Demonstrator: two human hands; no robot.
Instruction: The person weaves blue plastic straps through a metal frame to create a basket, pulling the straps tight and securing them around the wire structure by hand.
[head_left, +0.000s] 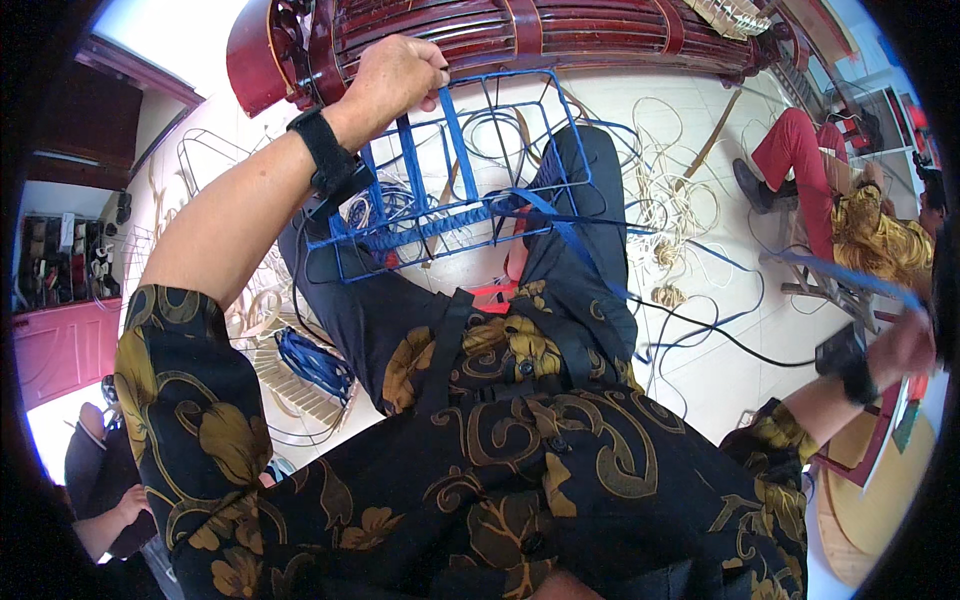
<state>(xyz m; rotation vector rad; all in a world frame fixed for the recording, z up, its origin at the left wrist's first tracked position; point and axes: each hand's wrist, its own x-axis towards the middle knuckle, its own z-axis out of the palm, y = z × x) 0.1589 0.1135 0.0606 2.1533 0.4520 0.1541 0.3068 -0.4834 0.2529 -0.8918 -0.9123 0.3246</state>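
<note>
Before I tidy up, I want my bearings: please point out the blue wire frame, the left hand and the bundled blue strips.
Blue wire frame [430,228]: head view, on its strip-wrapped rail.
Left hand [398,74]: head view, on its back.
Bundled blue strips [313,365]: head view, on the bundle's middle.

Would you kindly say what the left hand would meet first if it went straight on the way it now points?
The left hand would probably meet the dark red wooden bench, just past it in the picture, though the depth between them is unclear.
</note>
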